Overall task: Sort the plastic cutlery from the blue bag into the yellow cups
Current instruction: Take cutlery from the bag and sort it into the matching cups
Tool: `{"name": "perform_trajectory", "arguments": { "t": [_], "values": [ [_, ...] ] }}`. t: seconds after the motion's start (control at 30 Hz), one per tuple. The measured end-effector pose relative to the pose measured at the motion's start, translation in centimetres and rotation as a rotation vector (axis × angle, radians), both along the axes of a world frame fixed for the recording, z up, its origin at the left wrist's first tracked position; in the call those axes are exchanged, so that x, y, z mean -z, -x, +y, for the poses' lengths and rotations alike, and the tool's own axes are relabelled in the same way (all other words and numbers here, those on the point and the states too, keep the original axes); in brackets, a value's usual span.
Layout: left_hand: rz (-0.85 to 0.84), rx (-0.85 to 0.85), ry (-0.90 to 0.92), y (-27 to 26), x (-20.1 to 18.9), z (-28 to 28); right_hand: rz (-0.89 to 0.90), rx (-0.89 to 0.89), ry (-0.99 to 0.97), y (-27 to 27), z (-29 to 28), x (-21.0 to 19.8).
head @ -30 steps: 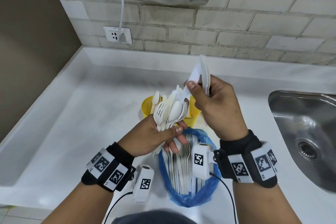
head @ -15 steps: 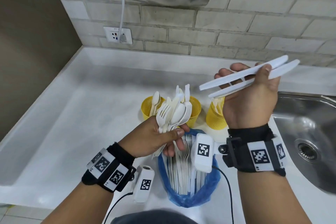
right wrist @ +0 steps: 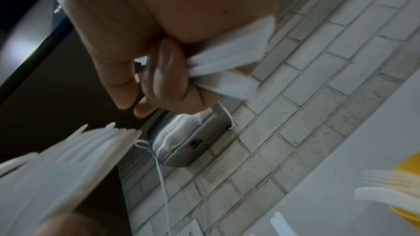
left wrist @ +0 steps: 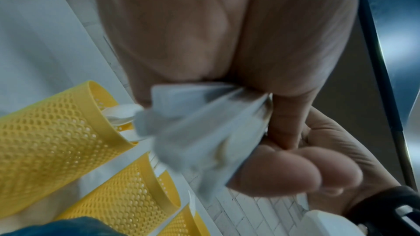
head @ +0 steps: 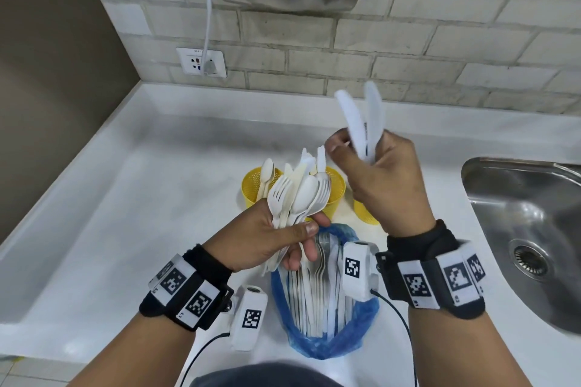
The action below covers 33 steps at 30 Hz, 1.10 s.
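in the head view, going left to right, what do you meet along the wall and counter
wall socket → left yellow cup → bundle of cutlery in the left hand → two knives in the right hand → sink

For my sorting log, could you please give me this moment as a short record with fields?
left hand: grips mixed bundle of forks and spoons
right hand: holds two knives, blades up
blue bag: open on counter, cutlery inside
yellow cups: three, behind bag
sink: right of the cups
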<state>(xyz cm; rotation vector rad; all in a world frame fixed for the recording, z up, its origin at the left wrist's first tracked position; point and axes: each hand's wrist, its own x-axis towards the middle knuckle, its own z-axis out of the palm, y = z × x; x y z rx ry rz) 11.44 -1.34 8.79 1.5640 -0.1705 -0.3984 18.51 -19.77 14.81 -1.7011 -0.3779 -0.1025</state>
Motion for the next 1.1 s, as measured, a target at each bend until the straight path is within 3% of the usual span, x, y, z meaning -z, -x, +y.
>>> {"name": "perform_trajectory", "arguments": {
  "t": [0.23,0.63,1.1],
  "values": [
    [0.002,-0.003,-0.002,0.0,-0.06,0.13,0.011,-0.133,0.112,0.41,-0.02,0.07],
    [0.002,-0.021,-0.013,-0.06,0.13,0.13,0.03,-0.099,0.033,0.29,-0.15,0.0],
    [-0.005,-0.005,-0.055,0.06,-0.18,0.03,0.02,-0.177,0.1,0.47,-0.16,0.37]
  ]
}}
